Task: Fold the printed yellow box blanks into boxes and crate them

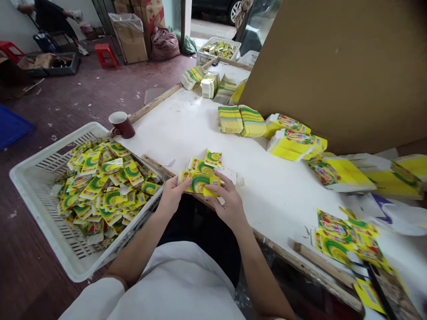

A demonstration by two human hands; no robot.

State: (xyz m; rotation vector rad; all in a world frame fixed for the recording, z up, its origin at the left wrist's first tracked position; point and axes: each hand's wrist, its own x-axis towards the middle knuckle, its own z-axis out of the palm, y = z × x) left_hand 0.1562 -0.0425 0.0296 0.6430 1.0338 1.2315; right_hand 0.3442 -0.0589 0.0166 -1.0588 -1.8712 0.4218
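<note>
Between my two hands, at the near edge of the white table (187, 116), is a yellow-and-green printed carton (200, 183). My left hand (173, 192) pinches its left end, thumb on top. On the right end my right hand (229, 195) has its fingers and thumb closed about a yellow flap. Just beyond the held carton, more small cartons (213, 157) lie on the tabletop. To my left a white plastic basket (25, 174) is heaped with small yellow-green cartons (110, 198).
A maroon mug (124, 126) stands at the table's left corner. Stacks of flat cartons (230, 119) line the far side beside a big cardboard sheet (333, 66). Loose cartons (333, 231) lie at the right. Red stools (106, 55) and a seated person are at the back left.
</note>
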